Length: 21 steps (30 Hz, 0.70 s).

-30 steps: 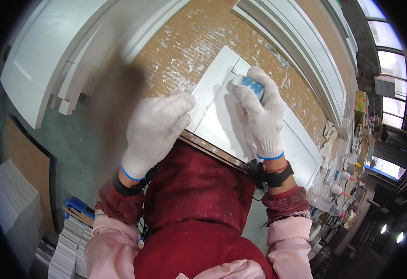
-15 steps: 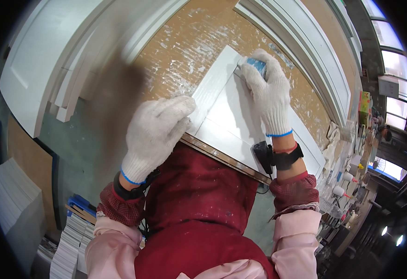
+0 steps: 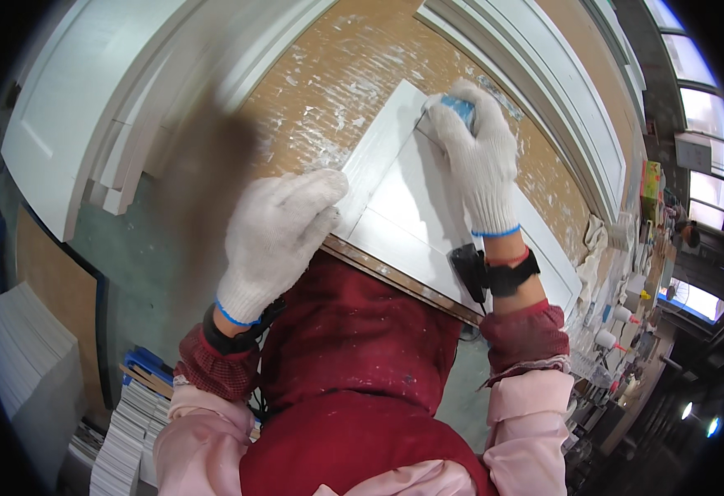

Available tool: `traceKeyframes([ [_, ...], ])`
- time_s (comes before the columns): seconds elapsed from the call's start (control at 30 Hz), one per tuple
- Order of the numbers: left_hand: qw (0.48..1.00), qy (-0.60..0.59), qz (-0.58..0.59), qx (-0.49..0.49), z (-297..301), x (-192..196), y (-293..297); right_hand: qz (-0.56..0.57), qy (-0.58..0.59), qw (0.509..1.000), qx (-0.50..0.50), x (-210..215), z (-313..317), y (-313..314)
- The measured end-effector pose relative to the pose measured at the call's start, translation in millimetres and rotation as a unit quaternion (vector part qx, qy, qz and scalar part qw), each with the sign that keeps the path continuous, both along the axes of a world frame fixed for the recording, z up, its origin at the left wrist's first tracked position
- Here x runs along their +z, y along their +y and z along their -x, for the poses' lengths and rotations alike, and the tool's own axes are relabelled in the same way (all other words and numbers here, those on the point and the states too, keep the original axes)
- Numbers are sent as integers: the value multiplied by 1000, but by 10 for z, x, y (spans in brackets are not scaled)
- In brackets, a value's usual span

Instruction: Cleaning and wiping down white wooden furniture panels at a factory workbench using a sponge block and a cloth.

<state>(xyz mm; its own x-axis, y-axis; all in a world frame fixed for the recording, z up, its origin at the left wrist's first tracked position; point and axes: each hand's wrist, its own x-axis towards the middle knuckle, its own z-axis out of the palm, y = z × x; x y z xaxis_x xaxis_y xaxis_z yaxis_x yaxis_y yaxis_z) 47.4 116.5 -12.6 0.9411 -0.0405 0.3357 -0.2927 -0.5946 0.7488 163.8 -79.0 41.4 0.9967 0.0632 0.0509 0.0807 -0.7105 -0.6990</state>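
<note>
Apparently, the step in hand is rubbing down a white panel [image 3: 416, 194] with a small blue block [image 3: 461, 109], worked by now at the panel's far edge. The panel lies flat in the centre of the frame, set at a slant, its near side along the edge of a tan workbench [image 3: 321, 91] flecked with white.

Another stroke would, I judge, call for level pressure from the block and a steady panel beneath it – with care where the surface ends.

The right hand [image 3: 482, 157], in a white knitted glove with a blue cuff, is right of centre toward the top. Its thumb and fingers are closed around the block, and only some of the blue shows between them. The left hand [image 3: 283, 223], gloved alike, is left of centre. Its fingers are bent and fairly close together, the tips at the panel's left corner – whether they pinch it or merely rest there, I cannot tell.

A dark red apron [image 3: 362, 372] fills the lower middle. White framed boards [image 3: 577, 124] curve across the upper right, and a large white door-like panel [image 3: 56, 124] stands at the upper left. Bottles [image 3: 606, 339] and a crumpled pale cloth [image 3: 595, 240] lie toward the right.
</note>
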Motion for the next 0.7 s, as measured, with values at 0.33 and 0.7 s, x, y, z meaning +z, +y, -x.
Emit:
traceKeyframes([
  [0.33,1000,-12,-17,5,7,-1,-2,-95,55,993,51,-108,335,-118],
  [0.7,1000,10,-12,15,4,71,-16,-38,78,984,155,-92,745,46],
])
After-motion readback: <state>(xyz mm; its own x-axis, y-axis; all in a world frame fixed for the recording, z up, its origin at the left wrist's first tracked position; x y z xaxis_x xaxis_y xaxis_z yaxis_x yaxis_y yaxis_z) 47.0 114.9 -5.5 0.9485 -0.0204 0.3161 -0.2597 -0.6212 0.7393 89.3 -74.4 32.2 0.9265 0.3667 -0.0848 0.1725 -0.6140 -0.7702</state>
